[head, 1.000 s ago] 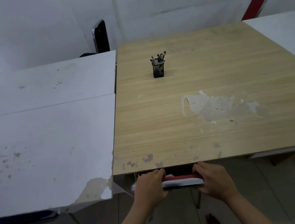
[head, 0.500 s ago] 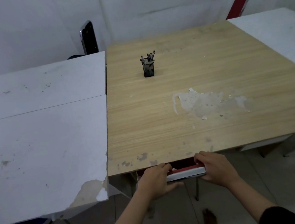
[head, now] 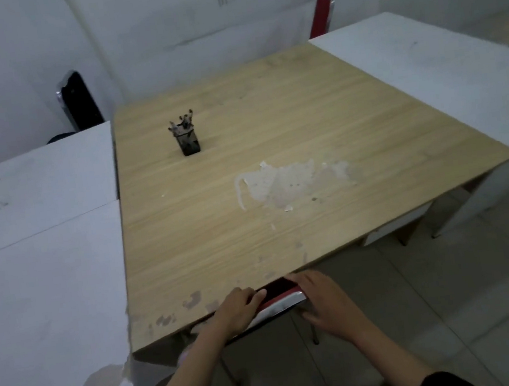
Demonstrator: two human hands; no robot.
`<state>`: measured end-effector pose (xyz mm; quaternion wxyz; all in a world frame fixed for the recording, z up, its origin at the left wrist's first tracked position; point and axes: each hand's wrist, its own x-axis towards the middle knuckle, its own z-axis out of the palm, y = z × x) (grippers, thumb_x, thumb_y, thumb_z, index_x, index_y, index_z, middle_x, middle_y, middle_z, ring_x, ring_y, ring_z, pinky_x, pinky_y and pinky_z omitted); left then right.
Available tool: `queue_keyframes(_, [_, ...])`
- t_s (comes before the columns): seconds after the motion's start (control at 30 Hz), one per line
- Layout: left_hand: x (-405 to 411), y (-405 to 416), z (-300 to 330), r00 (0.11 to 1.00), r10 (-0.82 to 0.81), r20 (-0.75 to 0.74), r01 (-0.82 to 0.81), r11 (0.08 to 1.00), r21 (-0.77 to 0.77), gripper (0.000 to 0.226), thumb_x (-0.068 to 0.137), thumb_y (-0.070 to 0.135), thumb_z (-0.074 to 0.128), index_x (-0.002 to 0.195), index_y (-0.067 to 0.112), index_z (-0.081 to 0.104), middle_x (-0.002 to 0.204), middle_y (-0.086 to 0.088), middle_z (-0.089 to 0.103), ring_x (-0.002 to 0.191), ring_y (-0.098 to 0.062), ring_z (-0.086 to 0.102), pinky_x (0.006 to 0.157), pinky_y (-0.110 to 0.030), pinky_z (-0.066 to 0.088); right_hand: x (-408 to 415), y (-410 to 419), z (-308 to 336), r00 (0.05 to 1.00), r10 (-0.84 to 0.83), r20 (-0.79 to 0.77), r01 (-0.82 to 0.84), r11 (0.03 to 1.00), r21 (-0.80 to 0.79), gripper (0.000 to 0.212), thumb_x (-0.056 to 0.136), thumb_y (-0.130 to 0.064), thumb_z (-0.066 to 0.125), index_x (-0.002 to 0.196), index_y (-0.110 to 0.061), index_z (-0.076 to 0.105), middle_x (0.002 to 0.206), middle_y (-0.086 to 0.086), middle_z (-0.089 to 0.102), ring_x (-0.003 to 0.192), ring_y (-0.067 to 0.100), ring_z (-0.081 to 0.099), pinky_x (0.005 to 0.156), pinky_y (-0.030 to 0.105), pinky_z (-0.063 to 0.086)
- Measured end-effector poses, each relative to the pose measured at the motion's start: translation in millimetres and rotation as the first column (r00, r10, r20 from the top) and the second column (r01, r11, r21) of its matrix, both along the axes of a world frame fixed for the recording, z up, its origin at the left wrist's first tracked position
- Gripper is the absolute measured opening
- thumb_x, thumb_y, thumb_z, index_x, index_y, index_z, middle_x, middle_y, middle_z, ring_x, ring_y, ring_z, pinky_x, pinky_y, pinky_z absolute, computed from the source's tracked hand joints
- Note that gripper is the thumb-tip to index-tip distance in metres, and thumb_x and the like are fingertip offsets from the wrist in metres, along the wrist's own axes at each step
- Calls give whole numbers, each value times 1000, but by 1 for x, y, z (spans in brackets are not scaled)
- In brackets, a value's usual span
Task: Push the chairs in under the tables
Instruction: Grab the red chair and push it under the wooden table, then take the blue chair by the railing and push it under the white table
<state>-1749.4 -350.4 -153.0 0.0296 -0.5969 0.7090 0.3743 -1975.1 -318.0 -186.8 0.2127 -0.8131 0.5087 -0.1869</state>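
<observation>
My left hand [head: 236,312] lies over the left end of the red chair back [head: 279,297], fingers curled down onto its top edge, closed on it. My right hand [head: 326,302] sits at the right end with the fingers spread and fairly flat, palm against the corner and not wrapped around it. The chair back shows at six o'clock, tucked right against the near edge of the wooden table [head: 275,164], its seat hidden beneath the top. A black pen holder [head: 187,138] stands on the wood toward eleven o'clock. White tables [head: 41,267] flank it at nine and two o'clock.

Half a second ago both hands gripped the back from its ends; my right hand has since loosened and opened. The whole view has tilted, and the chair back now sits nearer the table edge.
</observation>
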Motion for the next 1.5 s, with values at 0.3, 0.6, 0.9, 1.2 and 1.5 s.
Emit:
queue_keyframes(0.3, [-220,-52,4,934,-295,-202,267,951,-156,26,97,33,46,112,16,60,108,-5,61,94,-13,53,81,-24,40,-194,25,-21,889,-457,-2,439,853,284,60,96,-32,52,147,-26,21,143,3,34,124,16,42,101,26,36])
queue_keyframes(0.6, [-426,-54,-9,789,-547,-281,534,836,-128,25,96,35,49,110,18,62,110,0,65,96,-8,58,84,-21,45,-370,60,-5,660,-749,-60,736,628,253,53,96,-28,51,144,-17,29,139,8,41,123,21,44,96,28,39])
queue_keyframes(0.9, [-579,-61,-43,674,-654,-345,676,733,-68,24,95,29,54,107,11,64,107,-5,69,93,-14,63,73,-13,42,-480,81,-21,418,-909,9,865,400,303,49,95,-25,51,139,-20,32,126,3,46,113,19,50,89,34,45])
queue_keyframes(1.2, [-757,-138,-56,626,-700,-344,739,673,-26,23,95,22,54,109,7,63,100,-11,69,84,-11,58,68,-13,41,-637,38,-33,241,-968,68,893,248,375,47,96,-19,51,140,-19,32,130,5,45,119,10,45,96,26,40])
queue_keyframes(1.5, [-928,-216,-50,550,-780,-299,822,569,29,18,96,21,51,106,10,62,92,-1,62,83,-13,57,68,-16,41,-772,3,-38,-37,-995,97,909,7,417,44,95,-18,54,135,-20,38,118,3,49,108,16,52,89,33,45])
